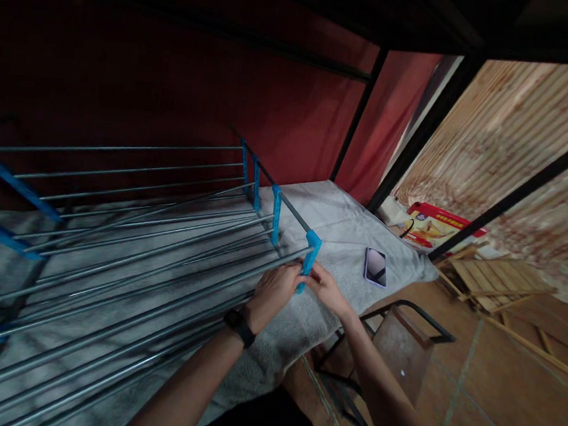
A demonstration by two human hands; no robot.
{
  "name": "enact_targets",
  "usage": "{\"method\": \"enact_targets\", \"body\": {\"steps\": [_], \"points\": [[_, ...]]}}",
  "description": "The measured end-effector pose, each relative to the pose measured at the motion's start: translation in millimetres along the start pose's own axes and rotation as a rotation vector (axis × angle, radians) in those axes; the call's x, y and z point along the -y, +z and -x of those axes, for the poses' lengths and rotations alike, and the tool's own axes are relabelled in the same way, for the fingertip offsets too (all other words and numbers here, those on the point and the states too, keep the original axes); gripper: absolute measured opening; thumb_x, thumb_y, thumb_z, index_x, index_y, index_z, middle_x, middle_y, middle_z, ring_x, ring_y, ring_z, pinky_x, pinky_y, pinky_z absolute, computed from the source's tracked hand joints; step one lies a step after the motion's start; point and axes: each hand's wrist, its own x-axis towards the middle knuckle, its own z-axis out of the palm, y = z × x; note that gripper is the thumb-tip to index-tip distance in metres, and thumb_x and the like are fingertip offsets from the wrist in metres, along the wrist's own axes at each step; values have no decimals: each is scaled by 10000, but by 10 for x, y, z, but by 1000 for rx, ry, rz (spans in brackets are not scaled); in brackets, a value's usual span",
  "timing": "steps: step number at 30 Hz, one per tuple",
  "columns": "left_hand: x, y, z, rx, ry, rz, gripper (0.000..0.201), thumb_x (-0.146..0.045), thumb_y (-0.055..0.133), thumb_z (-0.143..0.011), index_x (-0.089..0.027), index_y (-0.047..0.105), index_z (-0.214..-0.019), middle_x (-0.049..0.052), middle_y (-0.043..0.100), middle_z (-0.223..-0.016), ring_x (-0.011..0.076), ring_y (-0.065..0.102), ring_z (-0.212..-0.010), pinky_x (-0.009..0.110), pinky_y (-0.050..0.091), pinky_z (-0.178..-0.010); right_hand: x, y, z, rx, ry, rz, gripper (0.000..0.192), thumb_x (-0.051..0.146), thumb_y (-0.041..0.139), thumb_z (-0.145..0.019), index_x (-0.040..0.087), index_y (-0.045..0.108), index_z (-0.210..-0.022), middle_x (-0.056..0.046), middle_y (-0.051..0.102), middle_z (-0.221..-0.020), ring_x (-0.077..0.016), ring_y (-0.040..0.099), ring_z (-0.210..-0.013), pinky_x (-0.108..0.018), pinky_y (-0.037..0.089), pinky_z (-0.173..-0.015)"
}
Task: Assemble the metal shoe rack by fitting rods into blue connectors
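A metal rack (pixel 179 253) of grey rods with blue plastic end pieces, like a clothes drying rack, lies across a grey blanket (pixel 337 208). My left hand (pixel 274 286), with a dark band on the wrist, is closed around the end of a rod beside the nearest blue bracket (pixel 314 245). From the other side, my right hand (pixel 327 287) pinches the lower part of that same bracket. The fingertips of both hands nearly meet there, and the exact contact is partly hidden.
A phone (pixel 376 267) lies on the blanket right of my hands. Below the blanket's edge stands a dark-framed chair (pixel 401 348). Black frame posts (pixel 422 136) rise behind. A red-and-yellow box (pixel 436 226) and wooden slats (pixel 498 284) are at the right.
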Motion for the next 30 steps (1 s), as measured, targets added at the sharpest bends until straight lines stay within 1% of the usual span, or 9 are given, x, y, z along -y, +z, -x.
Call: {"method": "enact_targets", "body": {"steps": [2, 5, 8, 12, 15, 19, 23, 25, 30], "points": [[-15, -19, -6, -22, 6, -25, 319, -392, 433, -1039, -239, 635, -1233, 80, 744, -1107, 232, 695, -1041, 315, 495, -854, 2, -4, 11, 12, -13, 53, 250, 466, 623, -917, 237, 668, -1005, -30, 673, -978, -205, 606, -906, -369, 496, -975], [-44, -61, -27, -25, -25, -30, 302, -377, 458, -1032, -238, 654, -1215, 74, 749, -1109, 230, 695, -1047, 307, 486, -841, 19, 19, 28, 28, -24, 86, 204, 377, 561, -947, 231, 641, -1064, -33, 668, -1008, -204, 610, -931, -361, 500, -952], [-86, -125, -52, -28, -80, 8, 288, -364, 523, -1007, -253, 661, -1234, 65, 753, -1149, 222, 697, -1065, 293, 484, -825, 25, 62, 39, 25, -26, 113, 231, 316, 525, -943, 225, 608, -1138, -38, 669, -1045, -204, 618, -956, -355, 504, -925], [-125, -192, -67, -13, -151, 37, 296, -388, 520, -1004, -283, 670, -1237, 55, 751, -1176, 215, 701, -1063, 291, 484, -807, 13, 126, 46, -10, 9, 184, 247, 270, 514, -907, 213, 580, -1138, -23, 663, -950, -201, 622, -911, -341, 508, -869], [-130, -212, -73, 18, -179, 45, 309, -403, 505, -1008, -290, 672, -1242, 52, 756, -1157, 218, 703, -1051, 294, 485, -801, 23, 166, 51, -40, 17, 219, 280, 259, 507, -887, 209, 559, -1158, -19, 659, -923, -199, 620, -874, -328, 505, -825], [-129, -221, -76, -8, -168, 45, 317, -377, 529, -999, -282, 662, -1271, 61, 754, -1158, 222, 683, -1112, 288, 485, -871, 69, 196, 58, -51, -1, 247, 273, 255, 491, -888, 209, 539, -1153, -17, 652, -915, -190, 611, -820, -316, 497, -790], [-131, -223, -59, -26, -135, 45, 352, -337, 532, -1000, -269, 614, -1335, 63, 739, -1206, 214, 674, -1140, 280, 487, -911, 101, 213, 62, -32, -17, 250, 246, 236, 478, -888, 209, 525, -1129, -25, 647, -937, -189, 621, -832, -315, 490, -796], [-130, -216, -43, -27, -122, 30, 349, -331, 517, -1007, -257, 608, -1336, 65, 735, -1220, 214, 674, -1145, 279, 489, -918, 101, 229, 71, -33, -10, 258, 263, 227, 472, -887, 207, 515, -1145, -23, 643, -923, -190, 622, -821, -311, 486, -777], [-123, -172, -4, -55, -88, -21, 334, -329, 496, -1018, -248, 605, -1324, 69, 724, -1246, 221, 662, -1178, 287, 486, -949, 67, 305, 109, -74, 32, 296, 302, 225, 458, -894, 209, 498, -1193, -3, 627, -849, -181, 593, -717, -308, 474, -717]]}}
